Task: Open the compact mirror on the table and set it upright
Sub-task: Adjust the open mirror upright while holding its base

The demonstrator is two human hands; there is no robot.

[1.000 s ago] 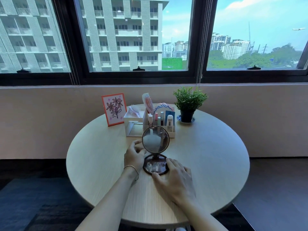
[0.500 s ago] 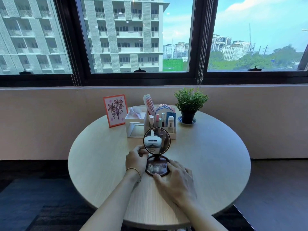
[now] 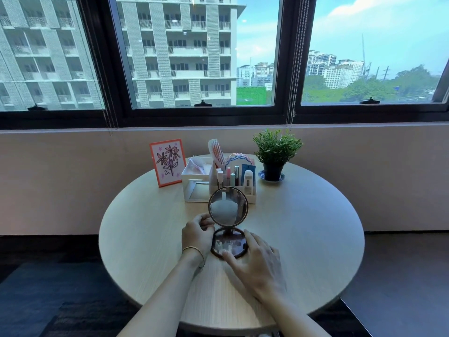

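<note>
Two hands on round dark-brown-rimmed compact mirror (image 3: 228, 223) | mirror open, lid upright, base flat on round pale wood worktop (image 3: 303, 227) | left hand (image 3: 197, 233) fingers curled against lid's left edge | right hand (image 3: 255, 261) fingers spread, resting on base rim

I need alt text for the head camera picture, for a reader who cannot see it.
A compact mirror stands open on a round table, its lid upright, with the left hand beside the lid and the right hand at the base. Behind it are an organizer, a flower card and a potted plant below a window.
</note>
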